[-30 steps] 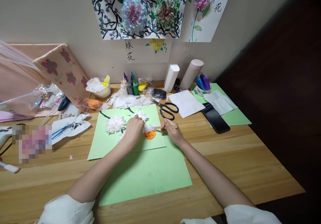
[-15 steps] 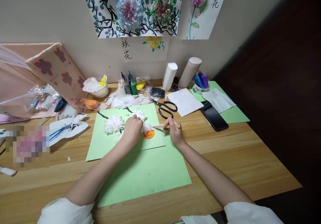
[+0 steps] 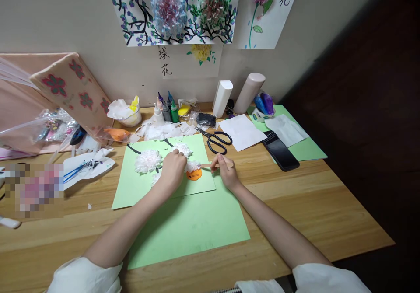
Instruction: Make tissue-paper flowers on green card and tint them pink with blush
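Observation:
My left hand (image 3: 173,167) rests on the smaller green sheet (image 3: 131,192), its fingers curled between fluffy white paper flowers. Whatever its fingertips pinch, if anything, is hidden. My right hand (image 3: 226,170) is closed around a thin wooden stick (image 3: 206,165), held nearly level at the sheet's right edge. The stick's left tip reaches a white flower (image 3: 193,166) just above an orange round piece (image 3: 194,175) with dark marks. Another white flower (image 3: 148,161) lies left of my left hand, near dark branch strokes. Part of one more shows under my left wrist.
Beneath lies a larger green sheet (image 3: 190,231). Behind are black-handled scissors (image 3: 218,142), torn white paper scraps (image 3: 164,130), paint bottles (image 3: 167,111) and white paper (image 3: 242,132). A phone (image 3: 281,152) lies at right. A pink flowered box (image 3: 75,87) stands at left.
Both hands stay in nearly the same places. The wooden stick and its tip have shifted slightly left towards the white flower. The whole view has moved a little.

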`<state>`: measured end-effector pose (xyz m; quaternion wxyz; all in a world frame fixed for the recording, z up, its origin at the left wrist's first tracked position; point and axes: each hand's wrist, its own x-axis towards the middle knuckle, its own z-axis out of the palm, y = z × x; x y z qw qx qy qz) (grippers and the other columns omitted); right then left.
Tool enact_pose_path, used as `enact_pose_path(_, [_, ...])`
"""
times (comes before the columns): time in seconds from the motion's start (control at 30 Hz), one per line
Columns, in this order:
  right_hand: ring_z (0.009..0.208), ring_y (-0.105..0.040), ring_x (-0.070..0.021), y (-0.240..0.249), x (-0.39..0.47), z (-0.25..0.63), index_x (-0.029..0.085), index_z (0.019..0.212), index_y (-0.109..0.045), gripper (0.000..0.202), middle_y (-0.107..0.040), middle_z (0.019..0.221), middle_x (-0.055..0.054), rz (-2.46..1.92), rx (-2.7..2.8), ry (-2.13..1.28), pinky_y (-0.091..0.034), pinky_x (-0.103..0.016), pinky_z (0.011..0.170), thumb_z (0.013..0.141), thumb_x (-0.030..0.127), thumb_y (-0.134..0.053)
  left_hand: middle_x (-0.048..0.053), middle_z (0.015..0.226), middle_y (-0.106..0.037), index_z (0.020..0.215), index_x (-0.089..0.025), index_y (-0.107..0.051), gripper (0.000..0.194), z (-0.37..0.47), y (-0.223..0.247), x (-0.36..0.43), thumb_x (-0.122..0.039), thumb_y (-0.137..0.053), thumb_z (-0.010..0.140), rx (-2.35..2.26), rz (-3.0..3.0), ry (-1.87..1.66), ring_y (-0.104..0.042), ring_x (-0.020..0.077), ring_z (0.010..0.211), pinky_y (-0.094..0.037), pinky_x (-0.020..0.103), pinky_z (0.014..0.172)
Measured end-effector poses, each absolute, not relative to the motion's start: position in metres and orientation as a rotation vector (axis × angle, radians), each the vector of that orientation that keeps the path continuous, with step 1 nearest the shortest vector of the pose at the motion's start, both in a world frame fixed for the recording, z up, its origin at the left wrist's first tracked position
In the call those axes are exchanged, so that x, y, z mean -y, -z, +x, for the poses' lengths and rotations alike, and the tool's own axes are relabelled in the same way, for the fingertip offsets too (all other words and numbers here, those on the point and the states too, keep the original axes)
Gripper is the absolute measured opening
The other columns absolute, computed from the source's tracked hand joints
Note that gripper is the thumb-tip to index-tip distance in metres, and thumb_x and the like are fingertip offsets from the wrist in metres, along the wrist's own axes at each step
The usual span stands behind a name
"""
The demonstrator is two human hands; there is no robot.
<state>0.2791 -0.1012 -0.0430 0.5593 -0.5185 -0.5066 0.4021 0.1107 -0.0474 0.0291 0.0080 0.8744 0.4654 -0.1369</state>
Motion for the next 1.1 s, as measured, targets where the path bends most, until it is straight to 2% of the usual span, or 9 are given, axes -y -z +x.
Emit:
enact_pose_path(0.33, [0.043, -0.049, -0.0095, 0.046, 0.096, 0.272, 0.019, 0.062, -0.050, 0.047, -0.050, 0.045, 0.003, -1.221, 1.138, -1.022, -0.039, -0.022, 0.045, 0.089, 0.053, -0.034, 0.012, 0.077, -0.062, 0.075, -0.010, -0.065, 0.029, 0.112, -0.029, 0.047, 0.006, -0.042, 0.068, -1.439, 2.722, 0.409, -0.053, 0.0252, 0.085, -0.032, 0.032, 0.058])
enact_pose_path(0.63, [0.042, -0.049, -0.0086, 0.050, 0.104, 0.274, 0.018, 0.061, -0.052, 0.047, -0.050, 0.047, 0.003, -1.212, 1.103, -0.902, -0.039, -0.022, 0.045, 0.091, 0.048, -0.033, 0.012, 0.078, -0.062, 0.074, -0.010, -0.064, 0.029, 0.110, -0.030, 0.048, 0.006, -0.041, 0.068, -1.442, 2.725, 0.396, -0.053, 0.0246, 0.083, -0.034, 0.032, 0.059])
enact_pose_path(0.97, [0.044, -0.051, -0.0100, 0.046, 0.102, 0.269, 0.018, 0.062, -0.053, 0.048, -0.051, 0.048, 0.002, -1.273, 1.201, -0.920, -0.041, -0.022, 0.046, 0.089, 0.054, -0.034, 0.013, 0.079, -0.063, 0.077, -0.012, -0.066, 0.031, 0.110, -0.029, 0.048, 0.005, -0.041, 0.071, -1.440, 2.703, 0.325, -0.053, 0.0250, 0.085, -0.035, 0.032, 0.062])
enact_pose_path(1.1, [0.042, -0.048, -0.0093, 0.047, 0.100, 0.268, 0.018, 0.063, -0.051, 0.047, -0.048, 0.044, 0.003, -1.251, 1.170, -0.967, -0.038, -0.022, 0.046, 0.090, 0.052, -0.033, 0.014, 0.077, -0.062, 0.075, -0.011, -0.067, 0.031, 0.110, -0.023, 0.048, 0.007, -0.042, 0.068, -1.434, 2.699, 0.287, -0.053, 0.0250, 0.084, -0.035, 0.032, 0.060])
